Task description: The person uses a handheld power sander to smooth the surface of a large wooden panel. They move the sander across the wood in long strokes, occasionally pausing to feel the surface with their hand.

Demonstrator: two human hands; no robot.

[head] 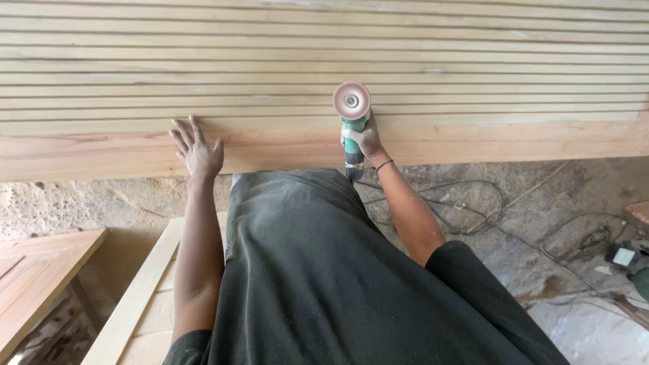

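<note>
A large wooden panel (324, 61) with many long parallel grooves fills the top of the view. My left hand (197, 150) lies flat and spread on its smooth near border, fingers apart. My right hand (365, 140) grips a green angle grinder (353, 128) whose round pinkish sanding disc (351, 101) rests on the grooved surface just past the border. A dark band circles my right wrist. My dark shirt covers the lower middle of the view.
Black cables (473, 203) trail over the rough stone floor (527, 257) at the right, with a small dark device (623, 257) near the edge. A light wooden frame (135, 297) lies below my left arm, and another wooden panel (34, 270) sits at lower left.
</note>
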